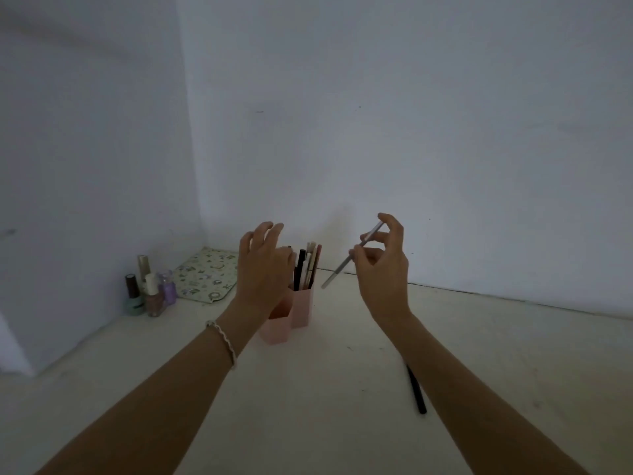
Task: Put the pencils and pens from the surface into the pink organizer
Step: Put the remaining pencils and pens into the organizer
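At far left the nail polish bottles (148,292) and patterned pouch (205,274) sat clear of my work. My left hand (263,269) hovered with fingers spread, gripping nothing, over the pink organizer (301,308), probably to steady it. My right hand (383,265) pinched a grey pencil (349,260) tilted tip-down toward the organizer, ready to drop in. A black pen (416,389) lay on the surface (342,406), waiting.

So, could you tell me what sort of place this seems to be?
Probably a home desk or vanity corner against plain white walls: nail polish bottles, a patterned pouch and a pink organizer holding pens sit on the pale surface.
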The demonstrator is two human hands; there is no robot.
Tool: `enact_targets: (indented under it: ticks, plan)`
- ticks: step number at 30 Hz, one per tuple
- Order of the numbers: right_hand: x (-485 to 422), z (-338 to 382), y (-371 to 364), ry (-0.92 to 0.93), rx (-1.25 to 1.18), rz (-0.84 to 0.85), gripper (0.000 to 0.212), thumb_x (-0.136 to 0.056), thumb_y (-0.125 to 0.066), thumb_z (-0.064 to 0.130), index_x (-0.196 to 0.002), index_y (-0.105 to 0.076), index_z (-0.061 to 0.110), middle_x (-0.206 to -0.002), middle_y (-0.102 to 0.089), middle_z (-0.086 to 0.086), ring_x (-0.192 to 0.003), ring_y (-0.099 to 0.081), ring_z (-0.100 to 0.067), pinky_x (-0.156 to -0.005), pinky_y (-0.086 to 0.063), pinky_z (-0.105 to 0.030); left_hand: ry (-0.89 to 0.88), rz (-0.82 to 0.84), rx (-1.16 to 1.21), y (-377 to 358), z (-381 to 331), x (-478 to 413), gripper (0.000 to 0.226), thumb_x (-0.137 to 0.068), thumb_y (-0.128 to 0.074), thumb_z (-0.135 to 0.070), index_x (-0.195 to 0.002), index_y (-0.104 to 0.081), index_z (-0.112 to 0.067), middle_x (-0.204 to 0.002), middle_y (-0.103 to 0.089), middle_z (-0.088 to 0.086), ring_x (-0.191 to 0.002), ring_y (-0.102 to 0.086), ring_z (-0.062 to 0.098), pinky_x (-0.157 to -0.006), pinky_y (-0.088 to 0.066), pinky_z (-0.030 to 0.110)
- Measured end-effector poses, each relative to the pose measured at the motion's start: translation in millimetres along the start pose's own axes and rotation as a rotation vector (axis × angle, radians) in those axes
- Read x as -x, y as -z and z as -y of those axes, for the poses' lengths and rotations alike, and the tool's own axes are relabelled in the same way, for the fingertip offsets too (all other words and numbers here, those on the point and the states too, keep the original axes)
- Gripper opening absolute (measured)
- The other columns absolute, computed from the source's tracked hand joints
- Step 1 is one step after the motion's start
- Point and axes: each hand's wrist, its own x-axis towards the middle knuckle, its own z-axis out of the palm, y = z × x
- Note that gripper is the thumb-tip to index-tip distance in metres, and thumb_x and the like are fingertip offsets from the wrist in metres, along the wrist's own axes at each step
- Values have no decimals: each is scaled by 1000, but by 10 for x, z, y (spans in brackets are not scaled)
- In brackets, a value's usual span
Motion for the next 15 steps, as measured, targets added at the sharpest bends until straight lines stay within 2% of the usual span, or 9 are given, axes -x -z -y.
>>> enact_targets:
  ticks: [2, 4, 6, 8, 10, 12, 13, 15]
  plan:
    - [33, -2, -143, 56, -26, -4, 54, -93, -59, 9, -133, -35, 37, -103, -60, 7, -79, -70, -8, -64, -53, -12, 27, -89, 43, 17, 44, -12, 20, -88, -56, -17, -96, -74, -16, -128, -60, 7, -125, -49, 26, -102, -34, 42]
    - [73, -31, -307, 101, -3, 35, 52, -94, -57, 13, -133, -36, 40, -99, -59, 12, -84, -69, -8, -71, -56, -19, 31, -112, 80, 55, 69, -33, 26, -83, -57, -11, -104, -70, -16, -125, -61, 6, -122, -50, 25, -100, -34, 40]
    - [126, -79, -447, 144, 81, 103, 46, -95, -56, 16, -132, -38, 37, -96, -60, 11, -86, -66, -7, -77, -56, -26, 34, -80, 109, 101, 74, -47, 31, -76, -63, -7, -104, -70, -16, -121, -63, 4, -120, -51, 24, -98, -36, 38]
    - [190, -147, -523, 251, 260, 127, 41, -93, -58, 12, -131, -47, 25, -96, -63, 6, -87, -63, -11, -80, -55, -34, 45, -36, 137, 145, 52, -39, 33, -72, -67, -4, -103, -70, -16, -119, -62, 2, -119, -50, 23, -95, -39, 37]
    - [242, -232, -551, 451, 490, 75, 38, -86, -65, 7, -123, -61, 13, -100, -65, -5, -90, -62, -23, -80, -52, -42, 49, -24, 182, 182, -6, -25, 32, -71, -66, -1, -99, -70, -15, -115, -63, 2, -115, -51, 24, -91, -40, 36]
    - [262, -297, -520, 561, 580, 43, 44, -80, -67, -2, -123, -64, 8, -102, -64, -12, -89, -62, -27, -76, -50, -40, 50, -31, 226, 221, -129, 4, 23, -70, -60, 2, -86, -66, -13, -98, -63, 2, -100, -54, 24, -82, -41, 34]
    - [249, -313, -468, 549, 565, 22, 50, -78, -64, -7, -127, -61, 7, -102, -63, -11, -87, -60, -25, -75, -49, -37, 53, -27, 250, 239, -215, 18, 17, -71, -58, 1, -78, -60, -14, -86, -59, 1, -89, -53, 24, -75, -41, 33]
    - [180, -326, -276, 397, 452, -76, 58, -79, -57, -10, -133, -53, 12, -100, -59, -3, -82, -56, -16, -73, -48, -32, 93, 42, 297, 244, -445, 49, 23, -73, -54, 2, -69, -47, -20, -71, -47, -8, -73, -47, 18, -61, -36, 27]
